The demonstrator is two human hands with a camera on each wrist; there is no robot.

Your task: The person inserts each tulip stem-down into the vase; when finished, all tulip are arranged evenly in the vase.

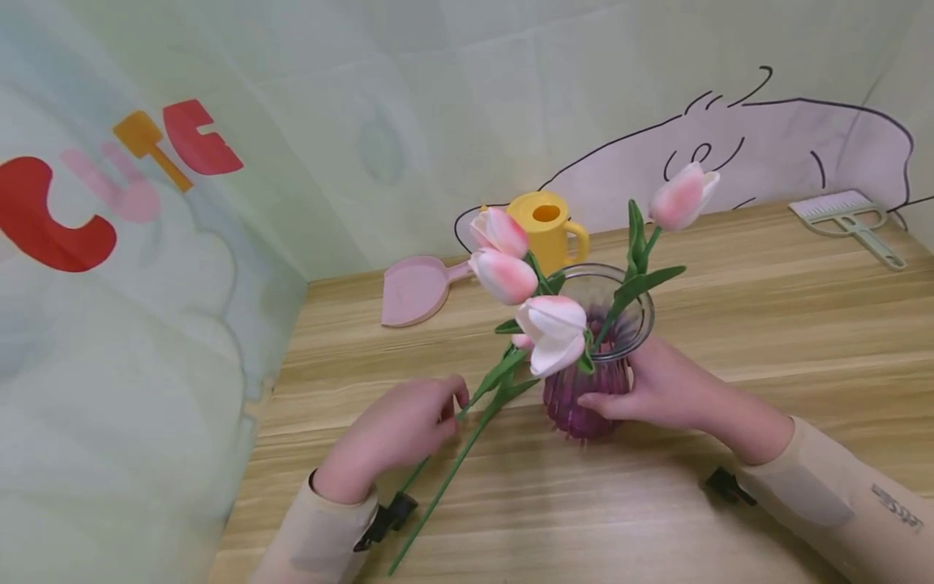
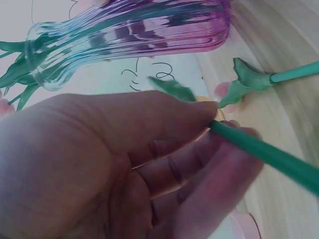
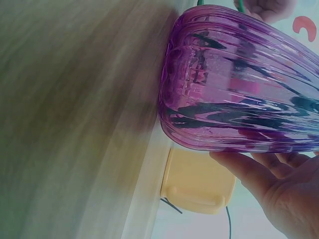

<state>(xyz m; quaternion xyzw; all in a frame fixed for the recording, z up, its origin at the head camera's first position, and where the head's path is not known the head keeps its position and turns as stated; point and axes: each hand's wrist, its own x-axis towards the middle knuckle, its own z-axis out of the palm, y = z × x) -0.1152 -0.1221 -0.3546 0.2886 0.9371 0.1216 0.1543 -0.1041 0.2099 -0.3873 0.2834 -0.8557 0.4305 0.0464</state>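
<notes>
My left hand [image 1: 401, 426] pinches the green stem [image 2: 269, 154] of an artificial tulip between thumb and fingertips, left of the vase. Another tulip stem [image 1: 445, 487] lies beside it on the table. With thumb in front and fingers behind, my right hand [image 1: 671, 388] holds a ribbed glass vase [image 1: 580, 401], purple at its base and clear at its rim. A pink tulip [image 1: 682, 199] leans right out of the vase. At its left, a whitish tulip [image 1: 552, 334] and pink tulips [image 1: 503, 276] cluster; which blooms belong to which stems is partly hidden.
Behind the vase stands a yellow watering can [image 1: 550, 231]. A pink dustpan [image 1: 416, 292] lies at the back left, and a pale green brush [image 1: 846, 223] at the back right. Printed cloth [image 1: 438, 146] hangs behind the wooden table [image 1: 788, 357].
</notes>
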